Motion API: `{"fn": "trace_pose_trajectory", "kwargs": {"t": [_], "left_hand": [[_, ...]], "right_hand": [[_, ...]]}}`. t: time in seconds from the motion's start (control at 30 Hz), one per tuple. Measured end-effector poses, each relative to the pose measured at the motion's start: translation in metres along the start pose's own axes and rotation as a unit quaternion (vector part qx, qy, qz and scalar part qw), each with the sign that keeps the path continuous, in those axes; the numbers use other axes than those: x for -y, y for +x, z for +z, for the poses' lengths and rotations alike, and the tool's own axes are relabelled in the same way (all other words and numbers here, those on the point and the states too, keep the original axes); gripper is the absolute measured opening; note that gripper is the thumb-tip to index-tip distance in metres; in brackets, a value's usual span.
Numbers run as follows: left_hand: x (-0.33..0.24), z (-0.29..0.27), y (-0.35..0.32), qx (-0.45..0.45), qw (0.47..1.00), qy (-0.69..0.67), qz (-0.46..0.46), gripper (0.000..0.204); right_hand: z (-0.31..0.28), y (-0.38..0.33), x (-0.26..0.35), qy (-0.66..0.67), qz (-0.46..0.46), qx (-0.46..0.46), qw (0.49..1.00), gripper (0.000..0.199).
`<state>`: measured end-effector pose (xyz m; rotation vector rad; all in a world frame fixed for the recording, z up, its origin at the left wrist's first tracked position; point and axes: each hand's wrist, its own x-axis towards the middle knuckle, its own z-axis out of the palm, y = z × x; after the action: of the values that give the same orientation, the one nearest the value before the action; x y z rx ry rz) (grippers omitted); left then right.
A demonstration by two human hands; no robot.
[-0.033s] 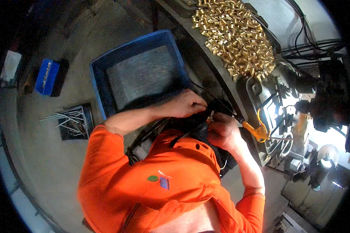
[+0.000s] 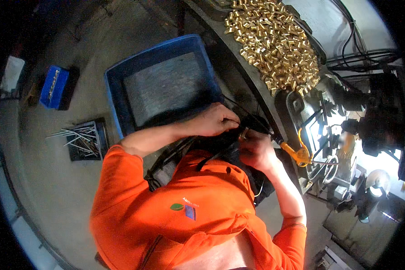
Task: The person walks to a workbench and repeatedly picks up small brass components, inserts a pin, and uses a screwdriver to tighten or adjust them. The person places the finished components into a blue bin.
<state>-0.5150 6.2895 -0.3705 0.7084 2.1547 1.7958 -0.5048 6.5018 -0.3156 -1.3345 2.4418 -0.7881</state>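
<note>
My left hand (image 2: 218, 120) is closed in front of my waist, fingers curled and thumb side toward the other hand. What it holds, if anything, is hidden. Close beside it, my right hand (image 2: 257, 150) is closed around a small shiny brass-coloured fitting (image 2: 244, 133), which shows at the fingertips. Dark cloth lies behind and under both hands. On the bench at the upper right is a heap of small brass fittings (image 2: 279, 45). A large blue bin (image 2: 114, 101) stands just beyond my left forearm.
An orange air blow gun (image 2: 297, 154) lies at the bench edge, right of my right hand. Brightly lit machinery (image 2: 335, 130) stands further right. On the floor at left are a blue box (image 2: 54, 87) and a dark crate (image 2: 102, 139) of metal rods.
My right hand has turned slightly, and the small fitting at its fingertips has shifted a little. My left hand has barely moved.
</note>
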Motion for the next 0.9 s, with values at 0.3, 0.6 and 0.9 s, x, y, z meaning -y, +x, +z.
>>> {"fn": "trace_pose_trajectory", "kwargs": {"t": [0.3,0.6,0.9], "left_hand": [[0.032,-0.012,-0.035,0.032,0.997,0.003,-0.066,0.020],[0.024,-0.070,-0.086,-0.129,0.900,-0.372,-0.185,0.016],[0.029,-0.070,-0.085,-0.175,0.877,-0.416,-0.166,0.020]], "right_hand": [[-0.004,0.068,-0.044,-0.034,0.032,0.033,0.998,0.016],[0.142,0.182,-0.113,-0.060,-0.114,0.074,0.989,0.021],[0.181,0.207,-0.094,-0.122,0.132,0.214,0.960,0.041]]}}
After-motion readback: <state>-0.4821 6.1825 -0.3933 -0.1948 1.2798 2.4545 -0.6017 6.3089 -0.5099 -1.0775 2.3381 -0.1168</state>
